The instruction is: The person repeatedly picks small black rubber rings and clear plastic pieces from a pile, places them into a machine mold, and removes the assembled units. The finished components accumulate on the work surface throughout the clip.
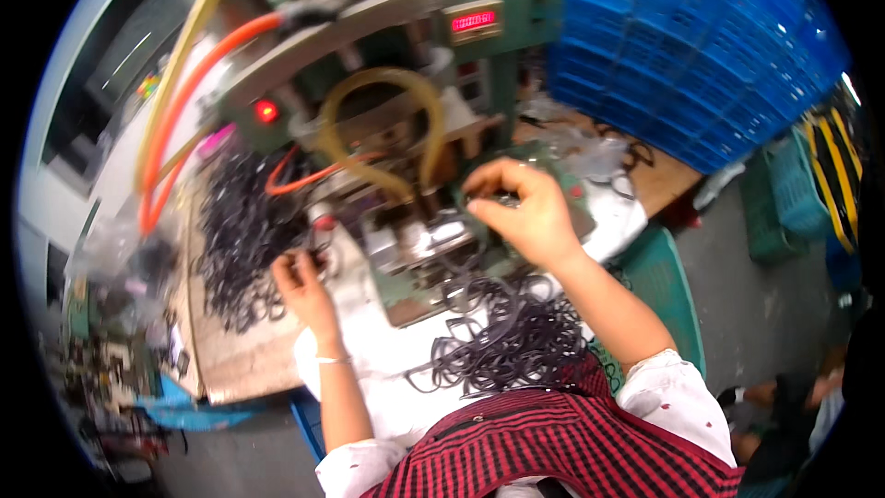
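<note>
A green bench press [396, 300] with metal tooling [433, 238] stands in front of me. My right hand [533, 212] is raised at the tooling's right side, thumb and fingers curled toward each other; whether a part sits between them is blurred. My left hand [302, 288] hovers by the right edge of a heap of thin black loops [241, 231], its fingers bent inward around something dark that I cannot make out. Closer to my body, a second tangled pile of black loops [512, 337] lies on a white sheet [369, 360].
Yellow hose [330, 120] and orange hose [155, 161] loop across the machine. A red-lit counter [475, 22] is mounted on its frame. Stacked blue crates [682, 46] rise at far right. A green basket [678, 295] stands beside the table's right edge. Clear plastic bags [590, 152] lie behind.
</note>
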Demonstrator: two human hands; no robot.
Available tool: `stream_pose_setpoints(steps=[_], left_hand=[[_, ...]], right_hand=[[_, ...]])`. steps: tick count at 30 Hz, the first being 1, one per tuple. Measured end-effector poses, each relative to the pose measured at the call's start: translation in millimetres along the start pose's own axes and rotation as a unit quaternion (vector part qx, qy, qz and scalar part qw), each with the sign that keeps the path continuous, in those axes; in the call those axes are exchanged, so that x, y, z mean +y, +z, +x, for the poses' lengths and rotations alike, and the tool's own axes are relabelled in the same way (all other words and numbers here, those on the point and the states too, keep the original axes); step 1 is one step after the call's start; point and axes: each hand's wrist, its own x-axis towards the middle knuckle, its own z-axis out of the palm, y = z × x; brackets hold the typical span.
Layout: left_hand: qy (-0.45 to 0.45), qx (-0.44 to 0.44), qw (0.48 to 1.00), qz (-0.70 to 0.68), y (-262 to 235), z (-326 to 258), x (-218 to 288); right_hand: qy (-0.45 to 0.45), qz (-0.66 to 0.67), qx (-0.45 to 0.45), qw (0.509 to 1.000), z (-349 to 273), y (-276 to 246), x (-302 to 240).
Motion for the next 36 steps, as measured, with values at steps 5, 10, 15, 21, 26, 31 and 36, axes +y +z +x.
stream_pose_setpoints(steps=[5,10,15,21,26,31,36], left_hand=[[-0.133,0.052,0.979,-0.146,-1.4,-40.2,16.4],[-0.096,0.041,0.971,-0.214,9.1,-21.8,41.6],[0.173,-0.109,0.963,-0.174,44.7,1.4,153.3],[0.168,-0.115,0.959,-0.196,61.2,18.7,152.5],[0.162,-0.112,0.963,-0.182,63.4,19.6,157.3],[0.272,-0.201,0.929,-0.151,48.1,-19.0,139.8],[0.513,-0.318,0.789,0.119,54.6,-42.0,133.8]], right_hand=[[0.044,0.09,-0.004,0.995,8.1,23.2,10.0],[0.065,0.11,0.015,0.992,5.1,26.0,12.7],[0.095,0.235,0.007,0.967,3.4,41.8,1.6],[0.09,0.232,0.054,0.967,-5.9,52.6,-1.4],[0.121,0.303,0.057,0.943,-8.4,52.2,-3.2],[-0.006,0.103,-0.046,0.994,-42.5,14.3,-15.9],[0.043,-0.498,0.114,0.858,-67.0,-61.3,61.1]])
